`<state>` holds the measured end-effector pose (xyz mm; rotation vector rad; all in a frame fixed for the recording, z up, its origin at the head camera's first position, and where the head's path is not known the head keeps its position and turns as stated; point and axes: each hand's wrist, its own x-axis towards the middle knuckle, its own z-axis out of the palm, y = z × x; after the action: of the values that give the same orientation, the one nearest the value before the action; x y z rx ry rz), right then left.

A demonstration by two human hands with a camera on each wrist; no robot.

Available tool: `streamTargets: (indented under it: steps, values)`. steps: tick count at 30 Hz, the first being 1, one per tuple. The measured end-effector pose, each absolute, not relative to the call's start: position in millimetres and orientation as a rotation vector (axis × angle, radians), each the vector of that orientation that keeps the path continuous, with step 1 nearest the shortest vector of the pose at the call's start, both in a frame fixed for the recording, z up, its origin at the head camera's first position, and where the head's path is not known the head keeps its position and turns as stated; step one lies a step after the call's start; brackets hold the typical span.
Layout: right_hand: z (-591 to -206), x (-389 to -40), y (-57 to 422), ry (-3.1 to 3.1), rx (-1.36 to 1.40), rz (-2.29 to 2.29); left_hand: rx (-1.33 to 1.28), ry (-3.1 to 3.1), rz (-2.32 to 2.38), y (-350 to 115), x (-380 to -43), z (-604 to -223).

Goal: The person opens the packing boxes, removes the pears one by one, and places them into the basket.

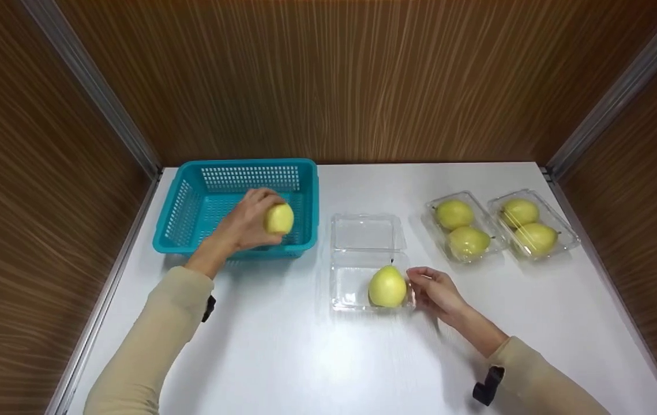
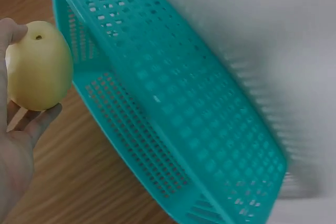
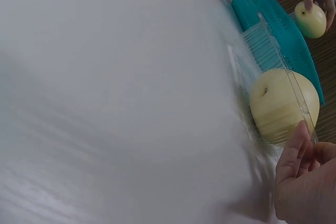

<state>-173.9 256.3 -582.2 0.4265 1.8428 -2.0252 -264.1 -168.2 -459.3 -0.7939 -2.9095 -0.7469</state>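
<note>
My left hand [image 1: 253, 219] grips a yellow-green pear [image 1: 280, 219] above the front right part of a teal basket [image 1: 236, 163]. In the left wrist view, thumb and fingers wrap the pear [image 2: 41, 66] from opposite sides. Right of the basket lies a clear plastic clamshell box [image 1: 351, 288] with its lid [image 1: 364, 233] folded back. Another pear [image 1: 387, 286] sits in the right side of its base, stem toward the back. My right hand [image 1: 436, 293] pinches the box's right rim between thumb and fingertips, seen closely in the right wrist view beside the pear [image 3: 283, 106].
Two closed clear boxes stand at the back right, the nearer box [image 1: 498, 245] and the outer box [image 1: 571, 239], each with two pears inside. Wood-grain panels [image 1: 328, 80] wall the white table [image 1: 305, 369] at the back and both sides.
</note>
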Motion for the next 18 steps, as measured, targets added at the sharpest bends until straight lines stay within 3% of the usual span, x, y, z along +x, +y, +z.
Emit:
streamTargets:
  steps: [18]
  values:
    - [-582,-170,257,1.847,0.428,-2.03,-0.211,-3.103,-0.851,-245,-279,-498]
